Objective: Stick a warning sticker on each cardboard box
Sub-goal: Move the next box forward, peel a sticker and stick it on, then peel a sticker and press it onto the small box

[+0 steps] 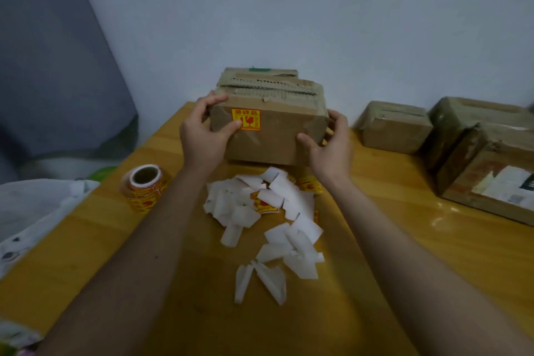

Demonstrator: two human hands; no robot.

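A brown cardboard box (277,136) stands at the far middle of the wooden table (404,240), with another box behind it. A yellow and red warning sticker (246,119) is on its front face, upper left. My left hand (202,136) grips the box's left end, thumb touching the sticker's lower left corner. My right hand (326,147) grips the box's right end. A roll of the same stickers (144,186) stands to the left.
A heap of white backing papers (271,220) with a few loose stickers lies in front of the box. A small box (394,127) and two larger boxes (485,165) sit at the right. A white bag (34,211) lies off the table's left edge.
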